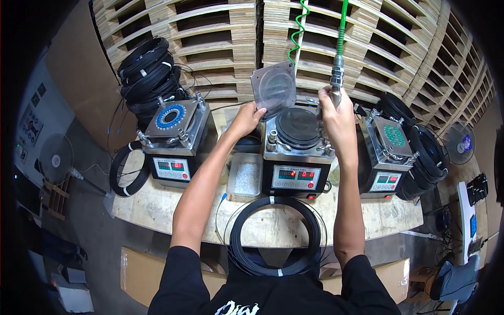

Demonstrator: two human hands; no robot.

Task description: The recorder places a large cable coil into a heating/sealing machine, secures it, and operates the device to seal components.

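Note:
My left hand pinches the lower left corner of a square, grey, see-through plate with a round mark on it, tilted upright. My right hand is wrapped round a metal air blow gun that hangs from a green hose. Between and below the hands stands the middle benchtop machine, its round dark platen uncovered. Just below the machine, at the table's front edge, a coil of black cable rests against my body, one blue-tipped end lying on the wood.
Similar machines stand left, with a blue-ringed fixture, and right, with green pieces. A clear tray of whitish bits sits beside the middle one. Black cable coils are stacked on the left. Wooden pallets rise behind the table.

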